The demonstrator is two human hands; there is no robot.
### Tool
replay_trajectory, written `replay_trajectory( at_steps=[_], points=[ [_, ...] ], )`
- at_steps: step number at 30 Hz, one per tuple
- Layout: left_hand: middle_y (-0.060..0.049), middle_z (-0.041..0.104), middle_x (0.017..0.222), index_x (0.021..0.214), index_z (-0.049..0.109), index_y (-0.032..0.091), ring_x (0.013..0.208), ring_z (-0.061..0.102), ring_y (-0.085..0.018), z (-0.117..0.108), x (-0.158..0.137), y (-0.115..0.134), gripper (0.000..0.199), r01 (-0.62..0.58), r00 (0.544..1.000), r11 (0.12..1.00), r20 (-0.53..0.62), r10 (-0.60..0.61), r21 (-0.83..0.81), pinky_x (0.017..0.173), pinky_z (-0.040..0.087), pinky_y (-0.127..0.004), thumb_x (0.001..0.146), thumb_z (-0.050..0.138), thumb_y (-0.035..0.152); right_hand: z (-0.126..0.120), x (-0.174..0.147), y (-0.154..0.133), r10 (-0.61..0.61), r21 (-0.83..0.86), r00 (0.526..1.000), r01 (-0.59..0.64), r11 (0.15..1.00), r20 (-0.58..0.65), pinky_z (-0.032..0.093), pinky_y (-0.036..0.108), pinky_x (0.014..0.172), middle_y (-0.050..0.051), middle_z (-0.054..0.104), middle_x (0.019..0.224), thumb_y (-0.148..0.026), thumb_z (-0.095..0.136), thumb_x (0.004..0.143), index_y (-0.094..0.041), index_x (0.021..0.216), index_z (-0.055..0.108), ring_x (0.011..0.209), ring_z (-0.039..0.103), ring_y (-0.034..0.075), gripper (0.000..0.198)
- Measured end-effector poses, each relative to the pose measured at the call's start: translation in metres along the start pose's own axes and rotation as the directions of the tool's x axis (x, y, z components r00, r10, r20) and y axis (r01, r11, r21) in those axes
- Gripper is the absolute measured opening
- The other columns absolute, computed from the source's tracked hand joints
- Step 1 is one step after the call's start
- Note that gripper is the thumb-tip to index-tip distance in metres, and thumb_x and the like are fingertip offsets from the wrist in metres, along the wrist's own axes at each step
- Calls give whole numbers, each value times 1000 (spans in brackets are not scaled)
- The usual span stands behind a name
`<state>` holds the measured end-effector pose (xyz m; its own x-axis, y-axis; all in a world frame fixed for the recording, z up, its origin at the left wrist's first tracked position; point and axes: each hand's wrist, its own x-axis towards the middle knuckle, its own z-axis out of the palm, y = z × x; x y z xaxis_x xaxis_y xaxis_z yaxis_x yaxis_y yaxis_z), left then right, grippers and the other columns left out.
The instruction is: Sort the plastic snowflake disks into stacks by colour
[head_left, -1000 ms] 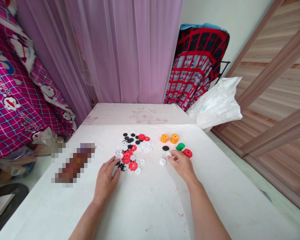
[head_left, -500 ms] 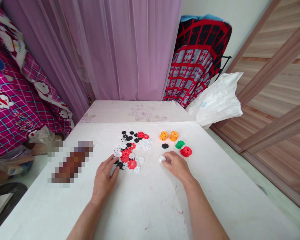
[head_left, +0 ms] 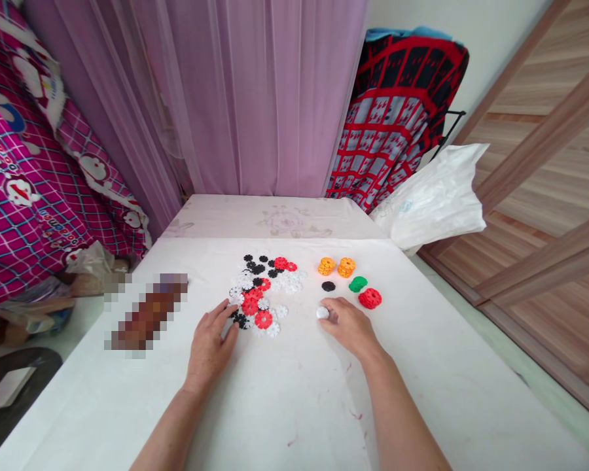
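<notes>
My right hand (head_left: 349, 325) rests low over the table, its thumb and fingers closed around a small stack of white snowflake discs (head_left: 322, 313). Its lower part is hidden by the fingers. My left hand (head_left: 212, 340) lies with fingers apart at the near left edge of a loose pile of red discs (head_left: 251, 303), white discs (head_left: 281, 311) and black discs (head_left: 258, 269). The fingertips touch or hover just over the pile; I cannot tell which. Beyond my right hand are a black disc stack (head_left: 328, 286), a green stack (head_left: 358, 284) and a red stack (head_left: 370, 298).
Two orange disc stacks (head_left: 346, 267) stand behind the black one. A blurred-out brownish object (head_left: 150, 313) lies on the left of the white-covered table (head_left: 275, 405). A white plastic bag (head_left: 434, 196) hangs by the back right corner, near wooden cabinet doors (head_left: 544, 196).
The whole view has shifted slightly, so everything appears a little further right. Both hands stay almost in place relative to the table, my right one still on the white discs.
</notes>
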<state>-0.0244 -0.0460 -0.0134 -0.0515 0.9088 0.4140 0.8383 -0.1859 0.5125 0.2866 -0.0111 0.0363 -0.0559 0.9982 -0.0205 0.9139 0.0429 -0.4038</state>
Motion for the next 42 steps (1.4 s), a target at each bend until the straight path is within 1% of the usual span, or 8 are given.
replay_trajectory(
  at_steps=[6,16,23,27,33,36,39,42],
  points=[
    [-9,61,134,121,62,26,119,60,-27,2,-1,-1,37,-4,1000,1000,-3,4,-5,107,40,-54,90,46,37,3,5,-4,-21,-75,1000,20,997,-10,34,24,66,0,64,96,-23,57,79,-26,100,69,78,57,13,24],
    [-9,61,133,120,63,25,117,61,-27,0,1,0,37,-11,1000,1000,-13,11,-6,106,41,-53,89,47,37,12,21,-10,-37,-17,997,36,999,-69,35,23,66,1,62,95,-23,57,78,-26,98,69,80,56,14,23],
    [-9,62,132,118,64,26,115,62,-27,0,1,1,35,6,1000,1000,-8,-6,-1,105,42,-53,89,47,36,18,20,-3,-43,26,994,46,999,-102,40,25,73,1,63,104,-23,58,77,-27,110,64,86,57,15,34],
    [-8,61,134,119,63,25,119,60,-27,1,1,0,36,11,1000,1000,10,-11,-7,107,40,-54,89,46,36,20,19,-1,-49,61,993,56,997,-109,42,26,75,1,64,104,-25,57,79,-25,108,64,87,59,15,30],
    [-9,62,133,119,63,25,118,60,-27,1,0,1,35,15,1000,1000,6,-15,-4,107,40,-53,89,47,35,20,17,-4,-40,26,992,43,999,-119,42,26,73,2,64,102,-24,57,80,-25,106,66,87,59,16,28],
    [-8,61,134,120,63,26,120,59,-26,2,0,2,36,25,1000,1000,14,-25,-1,108,39,-53,89,47,34,17,16,-8,-51,-13,986,49,999,-159,44,27,76,3,63,109,-25,59,80,-26,110,66,95,59,18,31],
    [-8,61,134,120,62,26,120,59,-26,2,0,3,36,22,1000,1000,14,-22,3,108,39,-53,89,47,34,16,12,-22,-112,-44,969,105,994,-222,45,29,81,4,63,113,-28,58,83,-28,111,66,103,57,20,30],
    [-9,61,134,120,63,26,119,60,-26,2,0,3,35,10,1000,1000,13,-10,8,108,39,-53,89,47,33,18,8,-48,-240,-57,958,234,970,-158,44,28,84,3,64,109,-30,56,87,-29,108,68,103,57,19,24]
  ],
)
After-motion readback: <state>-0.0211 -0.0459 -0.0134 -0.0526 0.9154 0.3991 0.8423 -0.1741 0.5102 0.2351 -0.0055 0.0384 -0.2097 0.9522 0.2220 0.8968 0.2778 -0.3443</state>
